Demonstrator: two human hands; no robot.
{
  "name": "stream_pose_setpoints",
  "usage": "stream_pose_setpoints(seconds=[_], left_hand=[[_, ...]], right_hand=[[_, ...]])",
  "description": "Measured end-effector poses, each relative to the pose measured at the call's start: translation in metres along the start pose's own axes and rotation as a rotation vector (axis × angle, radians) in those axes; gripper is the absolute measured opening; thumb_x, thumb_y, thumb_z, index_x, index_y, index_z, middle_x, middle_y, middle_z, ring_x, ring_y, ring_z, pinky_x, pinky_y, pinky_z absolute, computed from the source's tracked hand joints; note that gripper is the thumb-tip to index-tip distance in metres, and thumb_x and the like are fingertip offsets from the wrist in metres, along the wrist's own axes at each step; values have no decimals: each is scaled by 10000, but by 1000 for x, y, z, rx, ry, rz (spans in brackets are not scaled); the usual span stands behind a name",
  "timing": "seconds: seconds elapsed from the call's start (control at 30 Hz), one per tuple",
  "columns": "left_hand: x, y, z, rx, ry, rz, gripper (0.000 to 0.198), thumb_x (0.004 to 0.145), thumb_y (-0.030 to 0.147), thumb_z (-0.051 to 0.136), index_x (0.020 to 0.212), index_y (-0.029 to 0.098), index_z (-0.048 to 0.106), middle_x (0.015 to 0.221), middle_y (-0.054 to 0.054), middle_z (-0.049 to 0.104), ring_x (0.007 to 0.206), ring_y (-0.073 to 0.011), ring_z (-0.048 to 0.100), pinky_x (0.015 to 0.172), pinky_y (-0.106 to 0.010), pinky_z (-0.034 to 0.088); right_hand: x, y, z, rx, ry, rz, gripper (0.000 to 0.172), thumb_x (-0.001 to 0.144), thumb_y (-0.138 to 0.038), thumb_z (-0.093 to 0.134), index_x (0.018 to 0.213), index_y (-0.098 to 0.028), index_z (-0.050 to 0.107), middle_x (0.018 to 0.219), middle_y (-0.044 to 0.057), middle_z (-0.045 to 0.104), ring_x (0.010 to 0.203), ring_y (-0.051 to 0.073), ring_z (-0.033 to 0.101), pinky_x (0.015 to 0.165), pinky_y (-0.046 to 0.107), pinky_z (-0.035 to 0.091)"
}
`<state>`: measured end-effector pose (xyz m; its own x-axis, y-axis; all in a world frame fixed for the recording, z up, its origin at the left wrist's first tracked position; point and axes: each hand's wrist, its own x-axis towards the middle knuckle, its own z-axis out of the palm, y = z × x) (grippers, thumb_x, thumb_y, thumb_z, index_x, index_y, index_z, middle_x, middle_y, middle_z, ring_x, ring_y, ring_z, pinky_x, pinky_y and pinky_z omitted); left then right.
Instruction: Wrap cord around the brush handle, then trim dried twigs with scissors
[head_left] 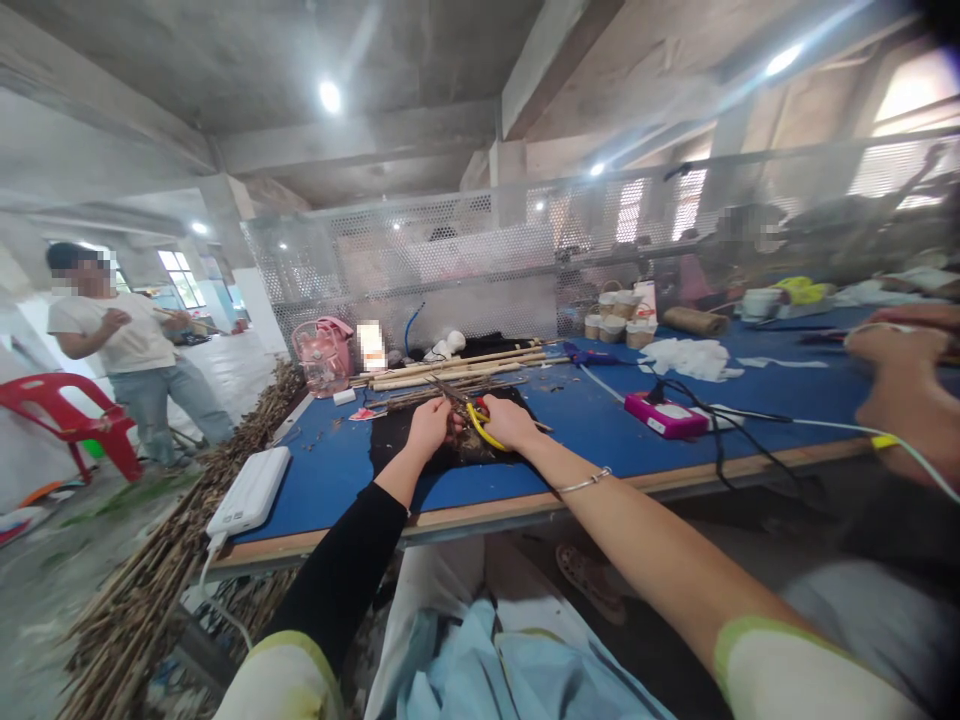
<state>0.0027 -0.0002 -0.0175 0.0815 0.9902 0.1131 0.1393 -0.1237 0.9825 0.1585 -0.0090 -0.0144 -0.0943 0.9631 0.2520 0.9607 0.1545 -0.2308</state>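
Note:
My left hand is closed around thin brown twigs over a black cloth on the blue table. Just to its right, my right hand grips yellow-handled pliers or cutters, whose tool end is hard to make out among the twigs. Both hands are close together, and small brown scraps lie beneath them. Behind them, long pale sticks stretch across the table.
A white power bank lies at the table's left corner. To the right are a magenta power strip, cables, white tissue and another person's arm. Bundled stalks flank the left edge. A person stands beyond.

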Motion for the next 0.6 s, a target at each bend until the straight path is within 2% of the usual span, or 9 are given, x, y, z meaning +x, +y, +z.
stream_pose_setpoints(seconds=[0.1,0.2,0.37,0.6], left_hand=[[-1,2,1,-117,-1,-23,218,857,307,409,976,172,532,636,-4,593,512,-108,585,449,-192,433],[-1,2,2,-170,-46,-12,175,876,283,386,904,159,506,589,11,558,485,-90,567,452,-184,448],[-2,1,5,-132,-142,24,118,846,236,471,796,138,513,582,9,555,471,-70,552,450,-168,455],[-3,0,6,-175,-180,29,122,836,239,501,817,126,544,601,-10,600,488,-74,572,460,-163,467]], right_hand=[[1,0,1,11,22,-9,287,749,-223,504,1033,-177,509,956,110,652,890,252,608,675,275,390],[3,1,4,75,-20,-34,340,747,-247,524,1075,-166,488,993,113,643,895,245,605,679,264,391],[4,3,8,223,-29,-165,355,735,-286,570,1061,-163,504,1039,102,628,902,213,594,715,240,401],[1,0,6,186,46,-174,436,746,-411,583,1096,-168,490,1094,121,598,975,238,566,771,277,396]])
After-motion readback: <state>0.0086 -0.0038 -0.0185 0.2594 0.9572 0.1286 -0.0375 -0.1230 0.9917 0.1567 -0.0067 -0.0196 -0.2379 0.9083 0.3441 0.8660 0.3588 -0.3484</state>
